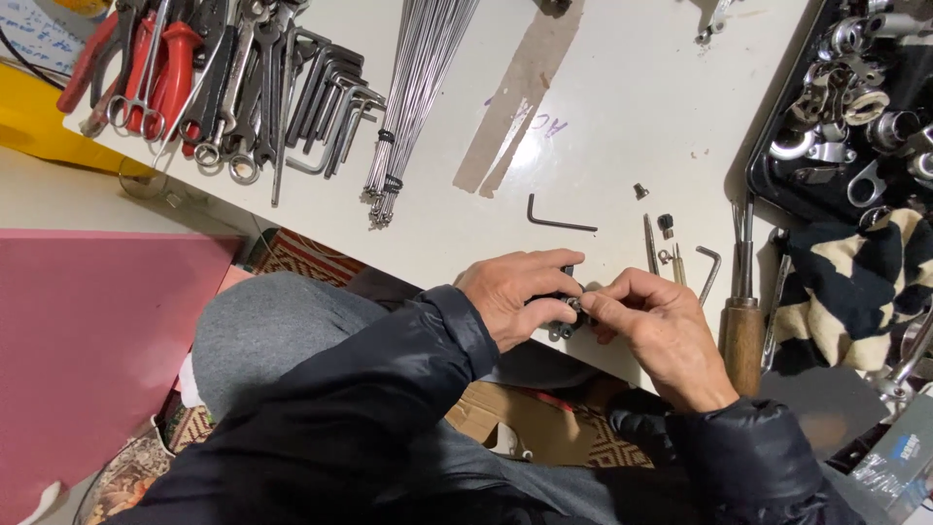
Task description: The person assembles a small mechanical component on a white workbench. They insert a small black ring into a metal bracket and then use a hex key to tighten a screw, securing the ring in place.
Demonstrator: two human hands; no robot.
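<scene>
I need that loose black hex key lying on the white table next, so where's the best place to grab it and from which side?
Take the black hex key by its long arm, coming straight down from above. It lies flat and alone on the white table, its short leg bent up at the left end, with bare surface on both sides of the long arm for fingertips.

This was a mechanic's workshop. The white tabletop [622, 107] carried spanners [233, 87], hex keys [335, 107], red-handled pliers [160, 68] and a bundle of spokes [413, 87], and a black tray [768, 165] held loose metal fittings [855, 97]
</scene>
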